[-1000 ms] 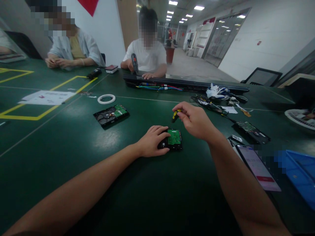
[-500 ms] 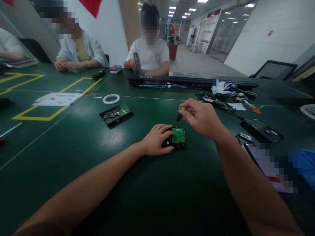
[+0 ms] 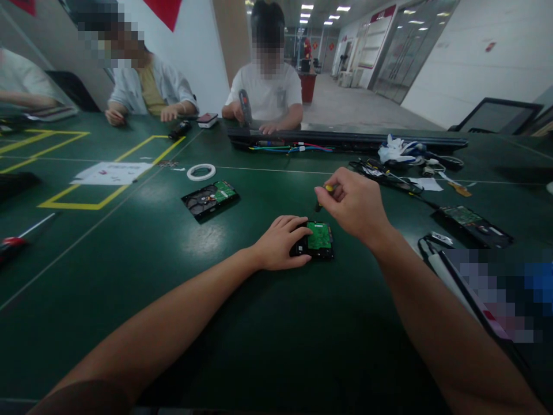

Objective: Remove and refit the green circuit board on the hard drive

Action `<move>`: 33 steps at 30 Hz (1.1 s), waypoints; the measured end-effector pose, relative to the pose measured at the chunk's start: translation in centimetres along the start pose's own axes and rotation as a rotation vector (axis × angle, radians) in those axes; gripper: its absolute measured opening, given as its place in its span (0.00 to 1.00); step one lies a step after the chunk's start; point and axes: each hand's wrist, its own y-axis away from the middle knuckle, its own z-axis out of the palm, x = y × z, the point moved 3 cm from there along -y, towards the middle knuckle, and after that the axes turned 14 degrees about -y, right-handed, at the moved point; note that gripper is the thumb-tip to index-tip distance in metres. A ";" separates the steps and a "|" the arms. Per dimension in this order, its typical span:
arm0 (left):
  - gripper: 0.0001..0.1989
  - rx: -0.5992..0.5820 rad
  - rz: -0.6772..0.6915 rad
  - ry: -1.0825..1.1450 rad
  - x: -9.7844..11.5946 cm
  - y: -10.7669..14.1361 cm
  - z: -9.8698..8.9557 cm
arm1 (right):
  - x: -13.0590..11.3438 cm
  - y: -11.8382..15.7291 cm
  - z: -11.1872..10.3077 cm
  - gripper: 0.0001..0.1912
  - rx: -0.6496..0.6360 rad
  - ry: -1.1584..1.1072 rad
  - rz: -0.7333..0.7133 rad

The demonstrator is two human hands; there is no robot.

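Note:
A black hard drive with a green circuit board [image 3: 319, 236] lies on the dark green table [image 3: 242, 340]. My left hand [image 3: 285, 243] rests on the drive's left part with its fingers spread, covering that part. Just above and to the right of the drive, my right hand [image 3: 352, 202] is closed on a small screwdriver [image 3: 329, 189] with a yellow and dark handle. The tool's lower end is above the drive's far edge; its tip is too small to make out.
Another hard drive [image 3: 210, 199] and a white ring [image 3: 201, 172] lie to the left. A third drive [image 3: 474, 226] is at the right, near cables and gloves [image 3: 400, 151]. A red-handled screwdriver [image 3: 12, 245] lies far left. People sit across the table.
The whole view has shifted slightly, so most things appear further right. My right hand has turned a little around the screwdriver. My left hand stays on the drive.

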 end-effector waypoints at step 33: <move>0.32 0.035 0.017 0.008 -0.1 0.0 0.2 | 0.2 -0.3 -0.6 0.09 -0.105 0.038 -0.102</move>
